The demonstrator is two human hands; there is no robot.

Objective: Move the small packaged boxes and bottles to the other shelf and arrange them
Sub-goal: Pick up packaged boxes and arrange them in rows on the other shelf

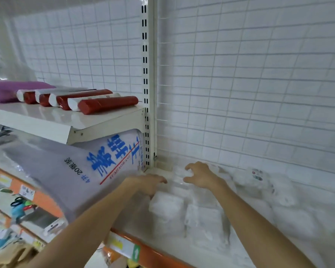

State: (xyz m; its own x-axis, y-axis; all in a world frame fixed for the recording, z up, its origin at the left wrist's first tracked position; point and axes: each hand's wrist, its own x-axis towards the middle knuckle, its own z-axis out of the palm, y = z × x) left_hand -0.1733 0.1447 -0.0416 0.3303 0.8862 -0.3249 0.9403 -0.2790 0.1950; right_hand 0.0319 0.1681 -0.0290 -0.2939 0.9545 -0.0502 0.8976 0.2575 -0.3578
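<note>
Both hands reach onto the white shelf [307, 254] at lower centre of the frame. The left hand [147, 183] and right hand [201, 176] have curled fingers set on either side of a clear pack [177, 179] near the back corner; blur hides whether they truly grip it. More white packs [168, 207] lie just in front and to the right. Red tubes [106, 104] lie on the upper-left shelf [37, 117], above a big paper pack [97, 167].

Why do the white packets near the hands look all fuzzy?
In the head view, the white packets are smeared by motion blur and washed out against the pale shelf; the red tubes upper left look sharper, and the wide lens bends the wall grid.
</note>
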